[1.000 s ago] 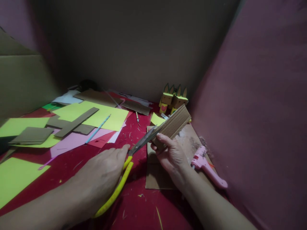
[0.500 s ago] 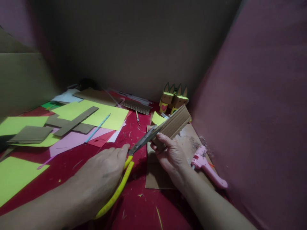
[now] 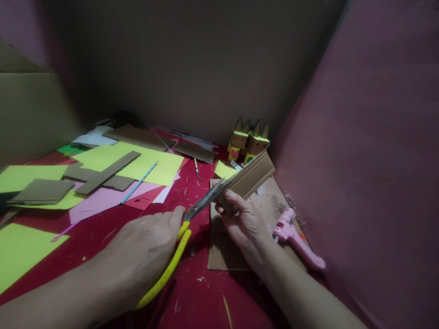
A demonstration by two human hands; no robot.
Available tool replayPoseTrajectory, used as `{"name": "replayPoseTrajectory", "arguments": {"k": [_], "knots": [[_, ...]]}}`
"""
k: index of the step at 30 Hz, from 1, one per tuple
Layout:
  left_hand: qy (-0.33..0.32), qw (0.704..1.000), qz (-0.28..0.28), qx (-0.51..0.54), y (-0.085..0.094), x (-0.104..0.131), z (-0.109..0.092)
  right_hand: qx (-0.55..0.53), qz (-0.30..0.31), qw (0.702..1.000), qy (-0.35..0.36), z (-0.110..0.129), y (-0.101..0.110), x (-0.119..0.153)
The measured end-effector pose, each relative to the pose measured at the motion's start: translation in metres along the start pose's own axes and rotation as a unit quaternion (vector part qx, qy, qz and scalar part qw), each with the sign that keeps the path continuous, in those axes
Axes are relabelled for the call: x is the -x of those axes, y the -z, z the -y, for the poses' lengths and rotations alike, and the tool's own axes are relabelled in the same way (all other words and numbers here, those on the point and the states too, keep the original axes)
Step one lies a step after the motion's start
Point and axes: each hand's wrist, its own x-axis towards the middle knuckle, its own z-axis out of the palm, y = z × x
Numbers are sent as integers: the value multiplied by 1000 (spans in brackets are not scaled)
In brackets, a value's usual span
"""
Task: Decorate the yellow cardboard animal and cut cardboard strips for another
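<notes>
In my left hand (image 3: 151,249) is a pair of scissors (image 3: 165,281) with yellow handles, my fingers closed round them. Their metal blades point up and right and meet the near left edge of a piece of corrugated cardboard (image 3: 252,176). That cardboard is tilted above the surface, pinched by my right hand (image 3: 245,219), thumb on top and fingers beneath. How far the blades have cut into it I cannot tell. Below my right hand lies a flat cardboard sheet (image 3: 219,256).
A pink glue gun (image 3: 298,244) rests at the right, near the pink wall. Two small cardboard figures (image 3: 248,141) stand at the back. On the red surface to the left lie yellow paper (image 3: 161,167), cardboard strips (image 3: 108,173) and a light-blue pencil (image 3: 140,183).
Hardly anything differs. The cardboard and scissors keep almost the same place, and the view has shifted very slightly.
</notes>
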Motion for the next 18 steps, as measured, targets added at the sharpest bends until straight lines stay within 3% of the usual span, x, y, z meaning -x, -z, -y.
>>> {"name": "replayPoseTrajectory", "arguments": {"k": [18], "knots": [[12,1000,2,25,-2,-1,5,-25,-24,999,-15,1,-2,-1]]}}
